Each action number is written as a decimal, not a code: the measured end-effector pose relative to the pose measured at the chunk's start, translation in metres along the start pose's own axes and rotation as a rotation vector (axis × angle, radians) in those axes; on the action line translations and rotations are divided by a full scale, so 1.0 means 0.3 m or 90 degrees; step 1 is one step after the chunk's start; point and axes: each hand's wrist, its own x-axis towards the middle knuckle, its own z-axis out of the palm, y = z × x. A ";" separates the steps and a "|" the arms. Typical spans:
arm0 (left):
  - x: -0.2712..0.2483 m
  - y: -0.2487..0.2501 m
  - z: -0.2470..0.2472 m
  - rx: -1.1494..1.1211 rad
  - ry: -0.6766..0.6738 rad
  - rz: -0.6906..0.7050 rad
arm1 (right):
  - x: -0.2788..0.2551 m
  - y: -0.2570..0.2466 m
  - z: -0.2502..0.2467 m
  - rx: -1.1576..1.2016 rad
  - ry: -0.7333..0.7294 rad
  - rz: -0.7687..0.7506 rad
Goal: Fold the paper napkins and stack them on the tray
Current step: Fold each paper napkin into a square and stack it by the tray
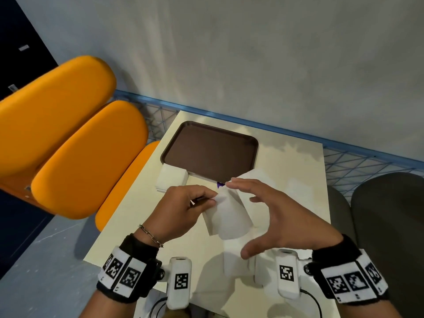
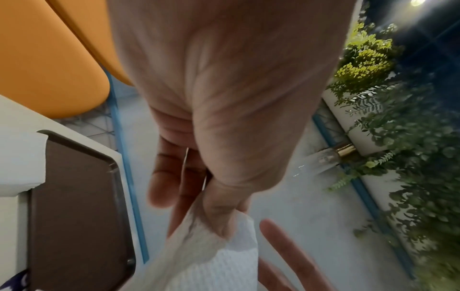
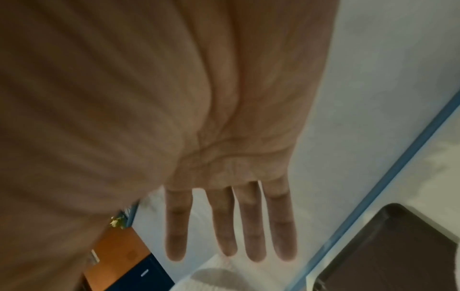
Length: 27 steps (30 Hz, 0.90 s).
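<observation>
One napkin pinched by left hand, right hand spread

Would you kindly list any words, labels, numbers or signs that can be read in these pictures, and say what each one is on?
No words or numbers can be read.
Black-and-white square marker codes, not text: on the left wristband, the right wristband and the two white wrist cameras.
Purple print by the tray: mostly hidden, unreadable.
Small pale labels on the dark cabinet: too small to read.
</observation>
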 end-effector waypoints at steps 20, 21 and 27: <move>-0.078 0.040 0.042 -0.324 0.191 -0.102 | 0.074 0.026 0.079 0.060 0.337 -0.039; -0.081 0.045 0.053 -0.345 0.218 -0.105 | 0.078 0.024 0.082 0.070 0.352 -0.043; -0.075 0.070 0.078 -0.434 0.315 -0.123 | 0.090 0.006 0.091 0.096 0.397 -0.076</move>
